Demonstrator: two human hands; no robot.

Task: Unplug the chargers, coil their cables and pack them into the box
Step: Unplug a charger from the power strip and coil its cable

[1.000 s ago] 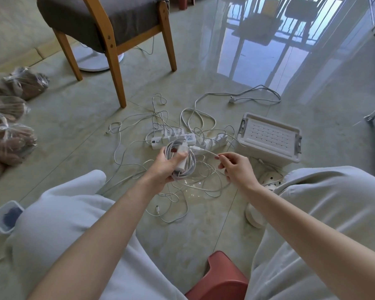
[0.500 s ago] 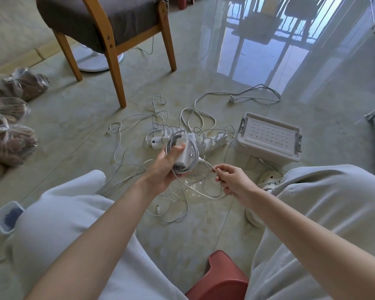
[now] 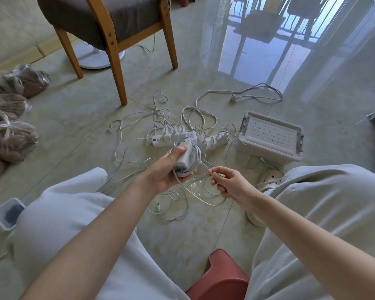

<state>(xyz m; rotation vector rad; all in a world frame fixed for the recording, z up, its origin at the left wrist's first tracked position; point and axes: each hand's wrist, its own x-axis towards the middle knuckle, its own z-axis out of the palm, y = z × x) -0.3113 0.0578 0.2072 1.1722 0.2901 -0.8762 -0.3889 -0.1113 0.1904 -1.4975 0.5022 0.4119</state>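
Observation:
My left hand (image 3: pixel 168 169) grips a white charger (image 3: pixel 183 158) with its cable wound in loops around it. My right hand (image 3: pixel 227 184) pinches the loose end of that white cable (image 3: pixel 206 169) just right of the coil. Behind them on the floor lie two white power strips (image 3: pixel 173 138) with several chargers plugged in, amid a tangle of white cables. The grey plastic box (image 3: pixel 271 137) stands to the right with its lid on.
A wooden chair (image 3: pixel 115 29) stands at the back left. Plastic bags (image 3: pixel 11 137) lie along the left edge, and a small clear tub (image 3: pixel 8 213) sits by my left knee. A red stool (image 3: pixel 221 276) is between my legs. A white shoe (image 3: pixel 266 180) is beside the box.
My right hand has drawn the cable end down and toward me, while the left hand has turned the charger and its coil a little.

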